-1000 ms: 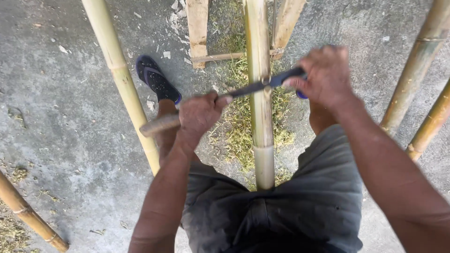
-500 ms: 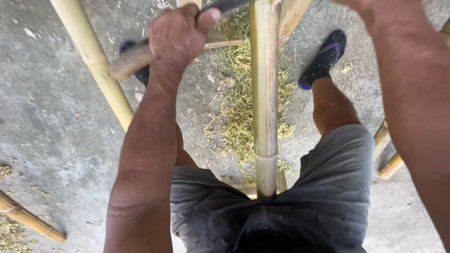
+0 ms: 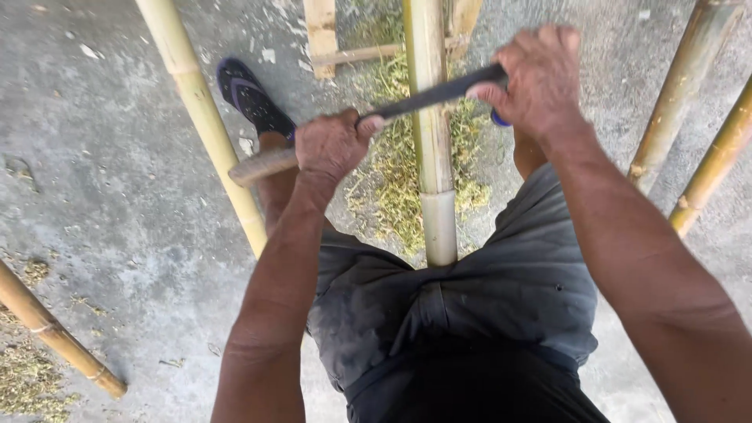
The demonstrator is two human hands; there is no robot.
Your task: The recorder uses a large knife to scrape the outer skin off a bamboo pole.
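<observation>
Head view, looking down: a grey concrete floor (image 3: 102, 196) carries several loose bamboo poles (image 3: 205, 117) and a patch of pale green shavings (image 3: 392, 180), while one bamboo culm (image 3: 429, 133) runs up between the person's legs, its near end against the grey shorts (image 3: 470, 313) and its far end on a wooden rest (image 3: 323, 35). Across this culm lies a dark-bladed knife (image 3: 427, 98), the left hand (image 3: 333, 145) clamped on its wooden handle and the right hand (image 3: 540, 78) closed over the blade's far end. Judged from this pose, a blade catching at the node or skidding off the rounded culm could jerk toward the thighs or cut the right palm, since that hand grips bare blade.
</observation>
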